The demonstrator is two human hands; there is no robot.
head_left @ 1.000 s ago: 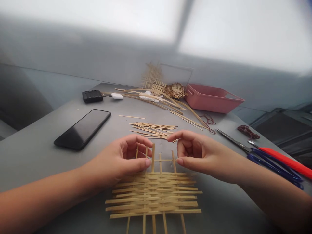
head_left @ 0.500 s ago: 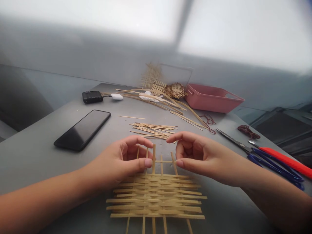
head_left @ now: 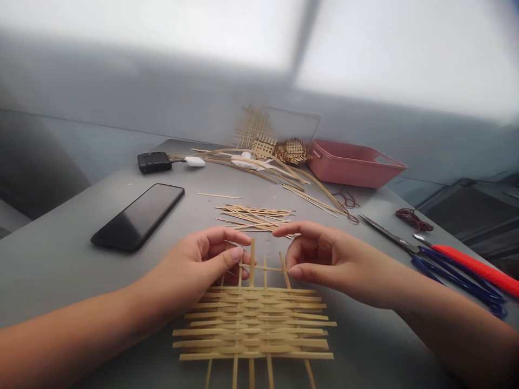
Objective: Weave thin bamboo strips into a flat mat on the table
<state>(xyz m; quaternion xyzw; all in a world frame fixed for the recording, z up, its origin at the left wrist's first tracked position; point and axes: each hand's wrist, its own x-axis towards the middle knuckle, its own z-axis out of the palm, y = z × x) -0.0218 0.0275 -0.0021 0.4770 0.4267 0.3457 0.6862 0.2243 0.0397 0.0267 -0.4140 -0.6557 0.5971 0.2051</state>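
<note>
In front of me lies a woven bamboo mat, its crosswise strips packed close and their ends uneven. Several upright strips stick out past its far and near edges. Among the far uprights runs a thin bamboo strip, separate from the packed rows. My left hand closes around the far-left uprights, thumb over them near the thin strip's left part. At the strip's right end, beside the rightmost upright, my right hand pinches with thumb and curled fingers, index finger raised. The fingers partly hide both ends of the thin strip.
Beyond the hands is a pile of thin bamboo sticks. A phone lies left; scissors and a red-handled tool lie right. Farther back are long strips, small woven pieces, a pink basket and a black box.
The mat has shifted slightly left. My left thumb has risen and moved left, uncovering more of the thin strip; my right hand has moved a little left.
</note>
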